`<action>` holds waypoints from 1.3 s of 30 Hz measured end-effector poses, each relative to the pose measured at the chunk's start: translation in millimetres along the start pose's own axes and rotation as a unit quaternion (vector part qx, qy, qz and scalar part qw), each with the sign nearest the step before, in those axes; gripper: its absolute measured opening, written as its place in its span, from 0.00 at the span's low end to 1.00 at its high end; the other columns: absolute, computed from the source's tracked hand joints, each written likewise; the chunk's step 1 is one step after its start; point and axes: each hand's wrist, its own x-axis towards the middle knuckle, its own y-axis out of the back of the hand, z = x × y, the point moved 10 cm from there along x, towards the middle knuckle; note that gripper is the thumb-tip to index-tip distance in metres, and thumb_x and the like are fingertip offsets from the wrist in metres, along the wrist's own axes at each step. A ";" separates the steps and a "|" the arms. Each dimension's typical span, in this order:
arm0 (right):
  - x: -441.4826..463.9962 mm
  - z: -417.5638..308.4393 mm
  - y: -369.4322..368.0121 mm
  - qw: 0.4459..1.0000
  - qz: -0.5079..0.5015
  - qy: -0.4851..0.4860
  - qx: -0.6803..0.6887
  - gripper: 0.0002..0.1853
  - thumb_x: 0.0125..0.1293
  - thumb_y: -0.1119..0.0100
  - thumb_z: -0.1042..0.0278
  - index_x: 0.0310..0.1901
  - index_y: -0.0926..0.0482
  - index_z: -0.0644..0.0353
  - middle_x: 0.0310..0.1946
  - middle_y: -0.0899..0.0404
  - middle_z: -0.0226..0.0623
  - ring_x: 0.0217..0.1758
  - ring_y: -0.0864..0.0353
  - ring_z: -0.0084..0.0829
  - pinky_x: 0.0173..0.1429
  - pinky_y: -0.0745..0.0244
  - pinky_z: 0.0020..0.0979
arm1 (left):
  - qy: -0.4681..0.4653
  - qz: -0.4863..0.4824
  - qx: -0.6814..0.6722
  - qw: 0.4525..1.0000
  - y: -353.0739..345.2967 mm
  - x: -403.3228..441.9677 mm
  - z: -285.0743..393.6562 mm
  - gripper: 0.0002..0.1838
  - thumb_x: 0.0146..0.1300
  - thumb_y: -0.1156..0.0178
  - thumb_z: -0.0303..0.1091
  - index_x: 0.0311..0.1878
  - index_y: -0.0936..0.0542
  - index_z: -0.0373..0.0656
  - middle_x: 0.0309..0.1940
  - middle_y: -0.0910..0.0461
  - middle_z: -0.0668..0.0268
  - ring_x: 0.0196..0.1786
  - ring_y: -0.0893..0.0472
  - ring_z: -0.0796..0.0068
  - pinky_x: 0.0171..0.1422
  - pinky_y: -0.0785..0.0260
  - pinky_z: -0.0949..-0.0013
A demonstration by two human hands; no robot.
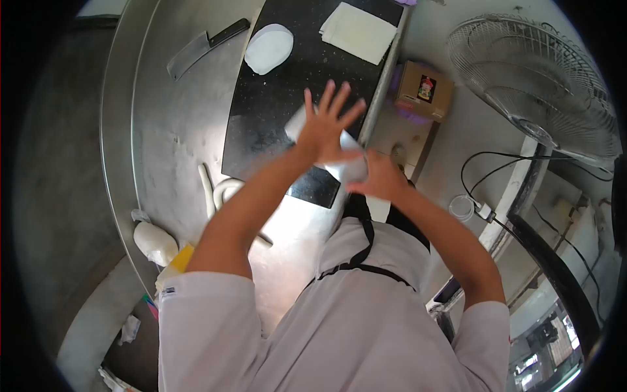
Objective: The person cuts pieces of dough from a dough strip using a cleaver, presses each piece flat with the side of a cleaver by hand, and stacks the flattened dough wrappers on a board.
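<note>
A white, elongated piece of dough [354, 167] lies across the near part of a black board [264, 124], blurred and partly covered by my hands. Over its middle is my left hand [321, 134], palm down with the fingers spread wide. My right hand [385, 178] is at its near right end, thumb and fingers around that end; how firmly they grip is hard to see. Farther up the board sit a smooth white dough round [269, 49] and a stack of pale square sheets [359, 31].
A cleaver [208, 47] rests on the steel table [176, 111] left of the board. Thin dough strips [208, 189] lie near my left forearm, with a white bag [155, 243] at the table edge. To the right are a cardboard box [424, 91], a fan [535, 85] and cables [467, 173].
</note>
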 end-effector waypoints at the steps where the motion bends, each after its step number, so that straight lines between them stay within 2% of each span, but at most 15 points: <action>1: -15.2 12.1 -12.4 1.000 0.019 0.024 -0.007 0.46 0.45 0.17 0.40 0.55 0.27 0.68 0.44 0.17 0.66 0.49 0.15 0.64 0.56 0.19 0.52 | -0.009 -0.007 -0.009 1.000 -13.9 -11.6 14.5 0.64 0.41 0.39 0.85 0.82 0.41 0.66 0.85 0.57 0.54 0.85 0.61 0.39 0.73 0.71 0.13; 3: -20.1 3.9 13.1 0.966 0.158 0.166 -0.120 0.46 0.46 0.19 0.37 0.55 0.29 0.67 0.42 0.17 0.64 0.47 0.15 0.65 0.53 0.19 0.52 | 0.010 -0.037 0.024 0.999 -14.3 3.3 22.7 0.63 0.42 0.41 0.86 0.82 0.40 0.64 0.85 0.54 0.54 0.85 0.58 0.38 0.72 0.70 0.12; 5: 16.2 31.6 24.4 0.997 0.005 0.055 -0.060 0.45 0.47 0.19 0.37 0.52 0.28 0.67 0.40 0.17 0.62 0.44 0.16 0.65 0.49 0.19 0.52 | 0.052 0.079 0.021 0.995 12.1 18.3 6.6 0.63 0.43 0.42 0.86 0.82 0.40 0.63 0.83 0.50 0.55 0.84 0.53 0.39 0.71 0.68 0.12; 7: 58.6 21.5 53.1 0.984 0.025 0.172 -0.037 0.43 0.47 0.19 0.38 0.51 0.28 0.67 0.39 0.17 0.61 0.43 0.15 0.64 0.47 0.19 0.52 | 0.119 0.099 0.056 0.986 27.8 36.2 -22.3 0.62 0.45 0.40 0.84 0.81 0.40 0.60 0.80 0.44 0.55 0.83 0.49 0.44 0.72 0.65 0.14; 10: 79.5 -14.4 78.7 0.984 -0.088 0.107 -0.115 0.45 0.45 0.19 0.37 0.50 0.29 0.68 0.38 0.17 0.61 0.42 0.15 0.63 0.46 0.19 0.53 | 0.153 0.114 0.055 0.980 33.9 38.8 -42.9 0.66 0.43 0.37 0.84 0.82 0.44 0.58 0.81 0.46 0.53 0.84 0.53 0.46 0.76 0.67 0.19; 11: 65.4 -10.9 62.5 0.987 -0.104 0.123 -0.009 0.46 0.44 0.19 0.35 0.49 0.29 0.68 0.39 0.17 0.63 0.43 0.14 0.61 0.46 0.18 0.52 | 0.126 0.107 0.033 0.986 29.8 31.7 -36.4 0.66 0.42 0.37 0.85 0.82 0.42 0.59 0.83 0.51 0.52 0.85 0.56 0.44 0.75 0.69 0.18; 14: 27.0 22.7 22.8 0.990 -0.067 0.111 -0.062 0.47 0.42 0.18 0.34 0.48 0.29 0.68 0.38 0.17 0.64 0.43 0.14 0.61 0.45 0.19 0.52 | 0.106 0.047 0.010 0.993 -3.8 -4.1 5.1 0.63 0.44 0.41 0.86 0.81 0.37 0.59 0.85 0.57 0.51 0.85 0.60 0.39 0.74 0.72 0.15; 16: 21.1 9.8 44.1 0.970 0.026 0.217 -0.104 0.46 0.42 0.17 0.37 0.49 0.30 0.67 0.37 0.17 0.62 0.43 0.14 0.62 0.45 0.19 0.53 | 0.130 0.049 0.035 0.990 0.8 12.7 2.7 0.64 0.44 0.41 0.86 0.81 0.38 0.56 0.84 0.54 0.51 0.85 0.58 0.38 0.74 0.72 0.15; 20: 86.8 4.0 93.5 0.967 -0.095 0.141 -0.188 0.45 0.43 0.17 0.43 0.53 0.28 0.69 0.41 0.16 0.60 0.49 0.15 0.61 0.54 0.19 0.50 | 0.200 0.151 0.056 0.967 27.2 38.0 -28.5 0.63 0.45 0.35 0.81 0.80 0.38 0.53 0.81 0.47 0.53 0.83 0.51 0.44 0.74 0.68 0.16; 23: 87.5 -13.1 86.8 0.973 -0.100 0.135 -0.157 0.46 0.45 0.18 0.41 0.54 0.29 0.69 0.41 0.16 0.58 0.49 0.15 0.60 0.54 0.19 0.50 | 0.191 0.103 0.035 0.976 37.3 50.6 -50.7 0.63 0.45 0.32 0.77 0.81 0.41 0.54 0.83 0.53 0.52 0.85 0.56 0.43 0.77 0.66 0.20; 27: 43.2 11.0 43.1 0.977 -0.133 0.118 -0.117 0.46 0.49 0.20 0.38 0.56 0.31 0.68 0.37 0.17 0.62 0.42 0.15 0.63 0.48 0.19 0.51 | 0.171 0.037 0.037 0.984 7.2 13.9 -7.2 0.64 0.44 0.33 0.79 0.82 0.42 0.56 0.84 0.57 0.51 0.85 0.60 0.40 0.75 0.69 0.17; 29: 49.0 22.0 50.8 0.976 -0.149 0.114 -0.115 0.46 0.50 0.21 0.38 0.57 0.32 0.68 0.38 0.17 0.61 0.44 0.15 0.64 0.50 0.19 0.51 | 0.172 0.032 0.038 0.984 1.1 24.1 -9.2 0.65 0.43 0.33 0.80 0.82 0.42 0.56 0.84 0.57 0.50 0.85 0.59 0.39 0.72 0.67 0.13; 32: 91.8 -1.3 99.8 0.959 -0.099 0.178 -0.199 0.44 0.52 0.22 0.39 0.56 0.31 0.67 0.37 0.17 0.59 0.47 0.15 0.64 0.51 0.19 0.50 | 0.211 0.148 0.070 0.964 33.8 40.7 -30.9 0.65 0.44 0.33 0.79 0.82 0.43 0.55 0.84 0.58 0.48 0.84 0.56 0.38 0.66 0.63 0.08; 36: 98.2 -14.9 88.8 0.965 -0.116 0.164 -0.170 0.44 0.51 0.21 0.40 0.57 0.30 0.66 0.41 0.18 0.59 0.51 0.16 0.61 0.54 0.20 0.51 | 0.200 0.102 0.073 0.972 25.8 45.7 -57.4 0.66 0.44 0.34 0.79 0.83 0.45 0.58 0.85 0.60 0.52 0.84 0.59 0.38 0.69 0.64 0.10; 39: 58.6 9.8 59.7 0.973 -0.133 0.139 -0.128 0.45 0.48 0.18 0.43 0.58 0.29 0.67 0.44 0.19 0.60 0.54 0.17 0.58 0.58 0.22 0.51 | 0.184 0.057 0.089 0.977 7.5 21.2 -20.5 0.66 0.44 0.35 0.80 0.83 0.46 0.58 0.85 0.59 0.51 0.85 0.60 0.39 0.69 0.64 0.10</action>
